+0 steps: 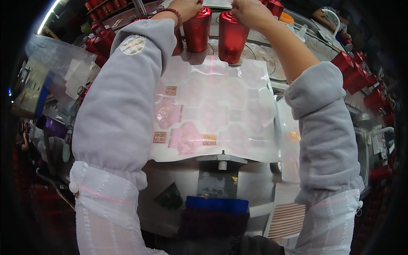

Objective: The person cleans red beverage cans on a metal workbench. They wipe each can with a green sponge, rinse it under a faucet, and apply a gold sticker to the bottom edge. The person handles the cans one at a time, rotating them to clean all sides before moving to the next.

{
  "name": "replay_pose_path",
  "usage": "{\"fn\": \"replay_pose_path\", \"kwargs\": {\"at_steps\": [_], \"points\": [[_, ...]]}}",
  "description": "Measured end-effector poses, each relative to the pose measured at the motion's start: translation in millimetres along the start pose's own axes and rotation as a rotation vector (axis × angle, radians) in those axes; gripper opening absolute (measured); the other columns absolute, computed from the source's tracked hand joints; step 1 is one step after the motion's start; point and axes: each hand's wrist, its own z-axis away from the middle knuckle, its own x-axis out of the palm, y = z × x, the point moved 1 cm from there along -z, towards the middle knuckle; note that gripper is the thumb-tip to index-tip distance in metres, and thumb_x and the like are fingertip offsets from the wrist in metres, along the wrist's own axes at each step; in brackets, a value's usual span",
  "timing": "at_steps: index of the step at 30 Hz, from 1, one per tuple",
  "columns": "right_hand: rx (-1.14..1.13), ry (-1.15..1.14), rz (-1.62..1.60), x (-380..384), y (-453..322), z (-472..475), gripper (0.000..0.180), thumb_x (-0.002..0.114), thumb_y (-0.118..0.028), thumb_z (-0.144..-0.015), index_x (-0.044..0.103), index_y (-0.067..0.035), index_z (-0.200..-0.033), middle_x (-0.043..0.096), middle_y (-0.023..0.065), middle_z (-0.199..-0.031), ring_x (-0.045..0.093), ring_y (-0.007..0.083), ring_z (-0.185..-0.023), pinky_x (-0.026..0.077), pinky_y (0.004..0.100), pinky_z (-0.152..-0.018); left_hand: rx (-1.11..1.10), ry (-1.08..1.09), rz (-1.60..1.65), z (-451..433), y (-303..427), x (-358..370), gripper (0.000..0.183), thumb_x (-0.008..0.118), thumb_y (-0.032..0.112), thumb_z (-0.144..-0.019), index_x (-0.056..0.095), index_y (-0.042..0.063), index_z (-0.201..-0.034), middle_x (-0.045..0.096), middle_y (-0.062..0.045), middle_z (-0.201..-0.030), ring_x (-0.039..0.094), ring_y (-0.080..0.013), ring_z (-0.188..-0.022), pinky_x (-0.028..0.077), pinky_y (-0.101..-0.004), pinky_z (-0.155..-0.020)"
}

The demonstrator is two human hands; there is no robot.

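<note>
At the top edge, my left hand (188,8) is closed over the top of a glossy red bottle (198,32). My right hand (251,12) grips the top of a second red bottle (233,38), a little nearer to me. Both bottles stand upright and apart, beyond a white backing sheet (248,146) that bears pink and gold stickers. One pink sticker (185,138) lies by the sheet's near edge, beside a gold square sticker (209,139). A thin red light line crosses the far part of the sheet. The fingertips are partly cut off by the frame edge.
A metal bracket with a bolt (222,164) is at the sheet's near edge. Red bottles stand at left (103,40) and right (353,71). A conveyor of metal plates (267,57) runs behind. A blue cloth (216,204) lies near me; another person (331,22) is at top right.
</note>
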Motion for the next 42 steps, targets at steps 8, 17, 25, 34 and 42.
{"fn": "replay_pose_path", "kwargs": {"at_steps": [8, 17, 25, 34, 42], "points": [[0.343, 0.257, -0.258, -2, 50, 44, 0.025, 0.073, -0.024, -0.088, 0.068, -0.001, -0.097, 0.071, 0.0222, -0.097, 0.068, 0.0401, -0.098, 0.053, 0.0489, -0.088, 0.068, 0.125, 0.084, -4, 50, -14, 0.037, 0.064, 0.039, -0.090, 0.073, 0.004, -0.094, 0.073, -0.022, -0.095, 0.069, -0.0388, -0.095, 0.052, -0.0484, -0.086], [0.342, 0.305, -0.108, 0, 125, 81, 0.028, 0.063, -0.022, -0.096, 0.065, -0.001, -0.115, 0.069, 0.0214, -0.111, 0.066, 0.0388, -0.105, 0.051, 0.0447, -0.091, 0.071, 0.100, 0.146, -9, 67, -12, 0.034, 0.062, 0.036, -0.092, 0.071, 0.002, -0.093, 0.070, -0.022, -0.092, 0.068, -0.0400, -0.092, 0.052, -0.0473, -0.084], [0.158, 0.256, -0.013, -88, 117, 128, 0.024, 0.064, -0.019, -0.097, 0.064, 0.001, -0.110, 0.067, 0.0202, -0.111, 0.064, 0.0368, -0.103, 0.051, 0.0428, -0.089, -0.024, 0.198, 0.425, 50, 73, -163, 0.026, 0.063, 0.027, -0.097, 0.066, 0.002, -0.094, 0.064, -0.009, -0.075, 0.062, -0.0167, -0.069, 0.051, -0.0325, -0.066], [0.180, 0.190, -0.496, -253, -18, 169, 0.012, 0.065, -0.008, -0.095, 0.066, 0.000, -0.104, 0.068, 0.0084, -0.090, 0.064, 0.0159, -0.082, 0.053, 0.0324, -0.075, -0.093, 0.055, 0.561, 230, -51, -378, 0.030, 0.058, 0.036, -0.103, 0.064, 0.008, -0.113, 0.066, 0.001, -0.098, 0.062, -0.0080, -0.092, 0.049, -0.0248, -0.084], [-0.087, 0.090, -0.963, -237, -135, 188, 0.009, 0.064, -0.007, -0.098, 0.066, -0.004, -0.106, 0.065, -0.0004, -0.090, 0.057, 0.0084, -0.085, 0.050, 0.0267, -0.077, -0.475, 0.143, -0.159, 413, -71, -436, 0.036, 0.058, 0.041, -0.102, 0.068, 0.007, -0.100, 0.070, -0.006, -0.089, 0.066, -0.0180, -0.083, 0.050, -0.0318, -0.077]]}}
